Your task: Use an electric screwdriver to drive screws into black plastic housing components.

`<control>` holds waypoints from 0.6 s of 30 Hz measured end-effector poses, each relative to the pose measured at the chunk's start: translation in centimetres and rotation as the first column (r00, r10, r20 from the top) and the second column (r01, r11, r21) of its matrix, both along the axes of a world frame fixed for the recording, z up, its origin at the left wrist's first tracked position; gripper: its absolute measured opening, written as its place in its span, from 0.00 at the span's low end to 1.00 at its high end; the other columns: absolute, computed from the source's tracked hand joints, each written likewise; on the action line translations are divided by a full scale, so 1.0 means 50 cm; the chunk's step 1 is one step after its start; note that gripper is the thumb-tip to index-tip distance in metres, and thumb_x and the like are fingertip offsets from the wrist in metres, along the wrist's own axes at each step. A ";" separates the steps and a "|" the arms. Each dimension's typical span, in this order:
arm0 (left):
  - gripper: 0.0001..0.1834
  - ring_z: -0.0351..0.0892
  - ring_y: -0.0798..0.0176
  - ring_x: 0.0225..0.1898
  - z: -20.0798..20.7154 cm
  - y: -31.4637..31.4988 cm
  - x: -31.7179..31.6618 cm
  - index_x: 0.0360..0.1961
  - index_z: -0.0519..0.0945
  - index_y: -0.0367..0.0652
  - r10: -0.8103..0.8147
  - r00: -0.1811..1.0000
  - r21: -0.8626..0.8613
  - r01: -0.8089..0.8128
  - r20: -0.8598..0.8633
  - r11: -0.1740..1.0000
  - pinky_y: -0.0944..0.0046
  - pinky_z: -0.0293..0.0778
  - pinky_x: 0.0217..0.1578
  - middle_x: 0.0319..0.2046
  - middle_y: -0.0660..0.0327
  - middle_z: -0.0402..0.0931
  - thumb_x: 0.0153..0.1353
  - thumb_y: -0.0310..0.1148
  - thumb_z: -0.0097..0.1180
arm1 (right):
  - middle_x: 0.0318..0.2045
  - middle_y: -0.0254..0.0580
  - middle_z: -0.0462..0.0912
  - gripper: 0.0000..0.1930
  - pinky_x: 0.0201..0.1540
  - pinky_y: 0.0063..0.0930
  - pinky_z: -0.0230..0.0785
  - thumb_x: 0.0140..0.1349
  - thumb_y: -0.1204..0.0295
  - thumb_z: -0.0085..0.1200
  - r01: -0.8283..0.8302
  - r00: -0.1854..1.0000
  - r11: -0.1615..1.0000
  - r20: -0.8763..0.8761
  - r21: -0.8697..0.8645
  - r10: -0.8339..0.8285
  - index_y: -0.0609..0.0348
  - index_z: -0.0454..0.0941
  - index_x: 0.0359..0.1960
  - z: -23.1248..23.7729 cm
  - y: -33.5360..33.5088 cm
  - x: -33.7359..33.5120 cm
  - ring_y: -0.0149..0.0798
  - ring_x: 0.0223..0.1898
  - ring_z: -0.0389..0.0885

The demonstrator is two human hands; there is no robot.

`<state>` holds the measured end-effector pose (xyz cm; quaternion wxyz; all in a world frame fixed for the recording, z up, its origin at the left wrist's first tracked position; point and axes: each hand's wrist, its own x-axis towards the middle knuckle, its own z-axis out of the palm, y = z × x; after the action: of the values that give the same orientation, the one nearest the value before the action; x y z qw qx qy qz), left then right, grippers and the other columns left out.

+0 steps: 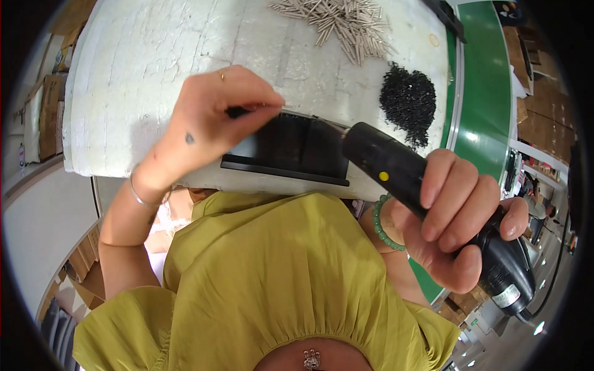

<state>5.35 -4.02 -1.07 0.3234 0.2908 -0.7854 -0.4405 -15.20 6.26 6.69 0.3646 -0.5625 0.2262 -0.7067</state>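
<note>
Yellow-green cloth makes up the one loose garment nearest. Just beyond, on the right, the right hand, wearing one green beaded bracelet, grips one black cylindrical power screwdriver with one yellow dot. Its thin bit points left to the far edge of one black rectangular panel, which lies by the near edge of a cracked white foam-like slab. The left hand, with one gold ring and one silver bangle, pinches thumb and finger together at the panel's far left; whether anything is between them I cannot tell. Farther right sits one heap of tiny black pieces; farthest, one pile of slim silvery rods, both too many to count.
</note>
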 end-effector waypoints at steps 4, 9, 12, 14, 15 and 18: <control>0.08 0.76 0.62 0.32 -0.025 0.038 0.016 0.27 0.82 0.40 0.074 0.997 -0.075 -0.072 0.027 0.995 0.67 0.73 0.30 0.27 0.63 0.79 0.44 0.19 0.64 | 0.18 0.24 0.69 0.18 0.31 0.21 0.60 0.56 0.69 0.55 -0.135 0.979 0.988 -0.142 0.070 0.144 0.47 0.66 0.48 -0.014 -0.018 0.006 0.24 0.18 0.66; 0.09 0.74 0.60 0.31 -0.033 0.033 0.010 0.27 0.82 0.41 0.046 0.999 -0.103 -0.043 0.022 0.994 0.65 0.72 0.30 0.27 0.64 0.78 0.43 0.19 0.64 | 0.19 0.24 0.70 0.19 0.31 0.22 0.61 0.56 0.69 0.54 -0.107 0.976 0.989 -0.180 0.098 0.123 0.46 0.65 0.49 -0.017 -0.018 0.016 0.24 0.18 0.67; 0.11 0.73 0.64 0.30 -0.035 0.033 0.015 0.28 0.82 0.40 0.037 0.999 -0.147 -0.034 0.021 0.989 0.68 0.70 0.27 0.26 0.63 0.77 0.42 0.16 0.64 | 0.19 0.25 0.70 0.19 0.30 0.22 0.60 0.55 0.70 0.54 -0.098 0.979 0.983 -0.163 0.152 0.123 0.46 0.65 0.49 -0.019 -0.020 0.025 0.25 0.18 0.67; 0.11 0.73 0.62 0.30 -0.037 0.032 0.009 0.27 0.82 0.39 0.028 1.000 -0.179 -0.026 0.008 0.984 0.67 0.70 0.28 0.26 0.62 0.76 0.40 0.16 0.64 | 0.20 0.26 0.70 0.19 0.30 0.23 0.59 0.54 0.70 0.53 -0.092 0.979 0.984 -0.167 0.151 0.117 0.46 0.65 0.49 -0.019 -0.020 0.023 0.25 0.19 0.67; 0.11 0.73 0.62 0.30 -0.037 0.031 0.006 0.27 0.82 0.39 0.024 1.000 -0.176 -0.023 0.005 0.984 0.67 0.70 0.28 0.26 0.62 0.76 0.40 0.16 0.64 | 0.20 0.26 0.70 0.19 0.30 0.23 0.59 0.54 0.70 0.53 -0.088 0.979 0.984 -0.170 0.155 0.115 0.46 0.65 0.49 -0.017 -0.021 0.021 0.25 0.19 0.67; 0.11 0.73 0.61 0.30 -0.037 0.032 0.007 0.27 0.82 0.39 0.023 1.000 -0.180 -0.022 0.002 0.983 0.67 0.70 0.28 0.26 0.62 0.76 0.39 0.16 0.63 | 0.20 0.27 0.70 0.20 0.30 0.23 0.59 0.54 0.71 0.53 -0.091 0.976 0.983 -0.183 0.160 0.120 0.46 0.64 0.49 -0.018 -0.025 0.021 0.25 0.19 0.67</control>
<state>5.68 -2.41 -2.92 0.3519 0.2699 -0.8193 -0.3634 -14.16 5.03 5.78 0.4196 -0.6101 0.2826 -0.6098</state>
